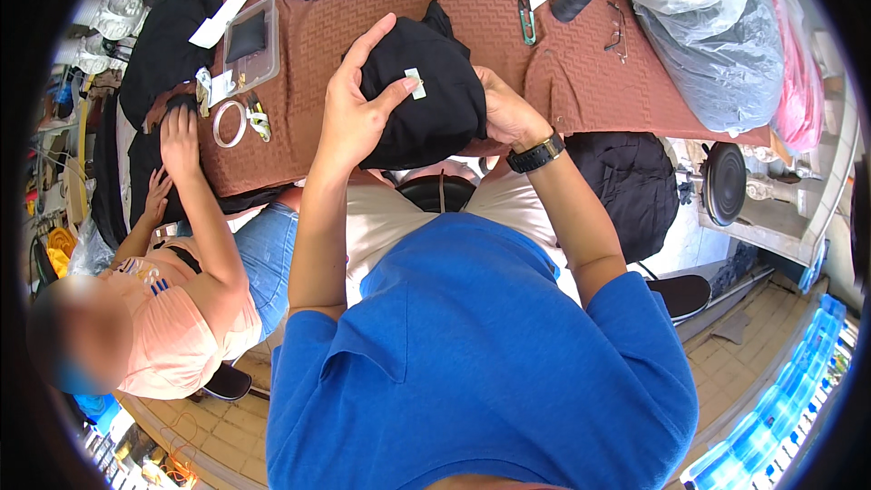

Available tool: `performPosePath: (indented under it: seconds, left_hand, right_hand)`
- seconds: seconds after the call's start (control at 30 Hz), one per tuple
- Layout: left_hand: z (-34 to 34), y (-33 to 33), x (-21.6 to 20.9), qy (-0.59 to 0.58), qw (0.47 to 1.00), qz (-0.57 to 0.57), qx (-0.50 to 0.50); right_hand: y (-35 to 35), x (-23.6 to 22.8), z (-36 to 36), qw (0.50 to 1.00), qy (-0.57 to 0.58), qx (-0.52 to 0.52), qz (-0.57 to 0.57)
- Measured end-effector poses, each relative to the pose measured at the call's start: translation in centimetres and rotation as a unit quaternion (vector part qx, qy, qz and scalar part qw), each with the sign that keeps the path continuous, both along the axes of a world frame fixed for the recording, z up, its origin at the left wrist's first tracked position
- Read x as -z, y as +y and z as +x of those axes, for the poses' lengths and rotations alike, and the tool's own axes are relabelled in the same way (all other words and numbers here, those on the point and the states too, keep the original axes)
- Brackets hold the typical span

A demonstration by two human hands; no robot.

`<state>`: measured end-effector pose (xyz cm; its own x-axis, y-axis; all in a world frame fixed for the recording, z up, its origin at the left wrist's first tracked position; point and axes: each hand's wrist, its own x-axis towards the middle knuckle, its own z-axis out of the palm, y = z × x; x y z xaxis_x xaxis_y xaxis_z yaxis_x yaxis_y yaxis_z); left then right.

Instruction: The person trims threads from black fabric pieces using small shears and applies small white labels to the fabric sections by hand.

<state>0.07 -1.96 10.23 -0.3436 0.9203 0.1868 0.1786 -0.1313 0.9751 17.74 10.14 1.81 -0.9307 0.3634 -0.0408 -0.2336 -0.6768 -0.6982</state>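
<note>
Both my hands hold a bunched black cloth garment [435, 132] above the near edge of the table. My left hand [356, 118] grips its left side. The left thumb presses on a small pale label [417, 91] on the black fabric, while the index finger points up along the cloth's edge. At the garment's right side, my right hand [510, 113] pinches the fabric, its fingertips partly hidden by the folds. A dark watch is on the right wrist.
A brown patterned cloth [313, 63] covers the table. On it lie green thread snips [528, 23], a black thread spool [575, 0], eyeglasses [619, 32], a clear box [269, 59] and a white ring [229, 124]. Plastic bags [717, 36] stand right. A co-worker's hand [180, 138] rests on black cloth at left.
</note>
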Motion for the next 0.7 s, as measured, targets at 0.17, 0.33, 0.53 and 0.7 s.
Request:
performPosePath:
  seconds: [0.17,0.33,0.53,0.7]
  left_hand:
    - [-0.03,0.17,0.02,0.001,1.0,0.001,0.004]
    - [0.22,0.42,-0.24,-0.011,1.0,-0.014,0.004]
    - [0.12,0.69,0.07,-0.042,0.998,-0.04,0.016]
    - [0.13,0.83,0.25,-0.06,0.997,-0.049,0.021]
  right_hand:
    - [0.19,0.27,0.13,1.0,0.012,-0.007,0.007]
    - [0.33,0.22,0.48,1.0,0.004,0.002,0.007]
    - [0.26,0.27,0.81,1.0,-0.007,0.016,0.001]
    - [0.13,0.3,0.88,1.0,-0.015,0.024,0.006]
